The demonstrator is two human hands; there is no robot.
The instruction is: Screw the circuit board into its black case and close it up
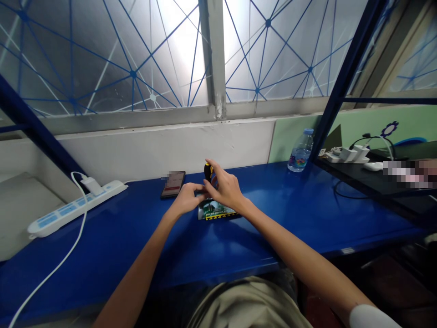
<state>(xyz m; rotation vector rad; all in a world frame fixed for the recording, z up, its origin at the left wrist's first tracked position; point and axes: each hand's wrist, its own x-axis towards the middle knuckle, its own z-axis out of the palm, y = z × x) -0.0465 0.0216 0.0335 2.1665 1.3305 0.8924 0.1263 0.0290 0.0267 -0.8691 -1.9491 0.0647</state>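
A small green circuit board point(215, 211) with a yellow-and-black striped front edge lies on the blue table point(293, 214). My left hand point(186, 198) rests at its left end, fingers curled against the board. My right hand point(225, 187) is above the board, fingers wrapped round a screwdriver point(207, 171) with a black-and-yellow handle that stands upright over it. The screwdriver's tip is hidden by my fingers.
A phone point(173, 184) lies behind my left hand. A white power strip point(73, 207) with a plugged charger and a cable sits at the left. A water bottle point(300, 151) stands at the back right, next to a black desk with chargers point(351, 154).
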